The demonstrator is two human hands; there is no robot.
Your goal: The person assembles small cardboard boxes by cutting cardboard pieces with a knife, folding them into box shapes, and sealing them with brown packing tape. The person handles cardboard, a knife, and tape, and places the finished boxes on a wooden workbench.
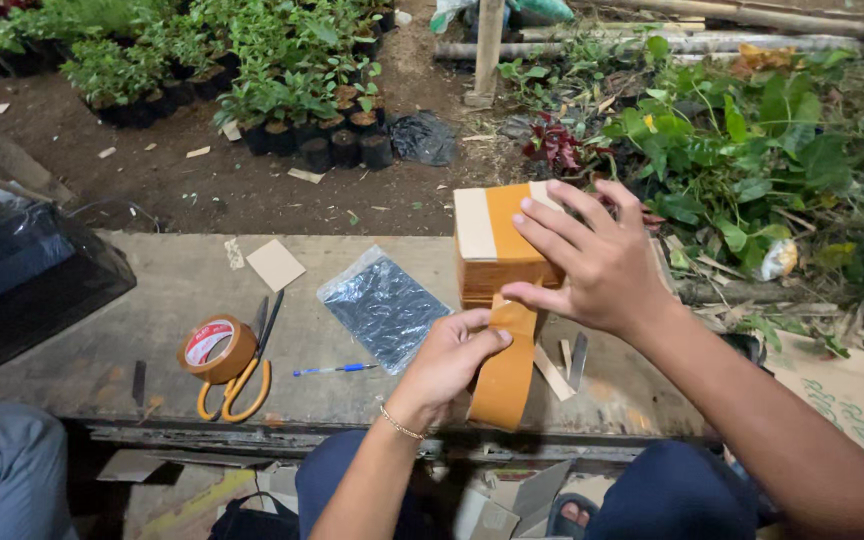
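Left hand (447, 355): fingers pinched shut on the loose end of a brown tape strip (505, 375), which hangs down toward the table (172, 290) edge. The strip's long axis runs near vertical, up to the small box (492, 250) directly above the pinch. Right hand (592, 265): fingers spread flat over the box's top and right side, steadying it, thumb at the tape's upper end. Tape roll (214, 347) and scissors (242, 385) lie well left.
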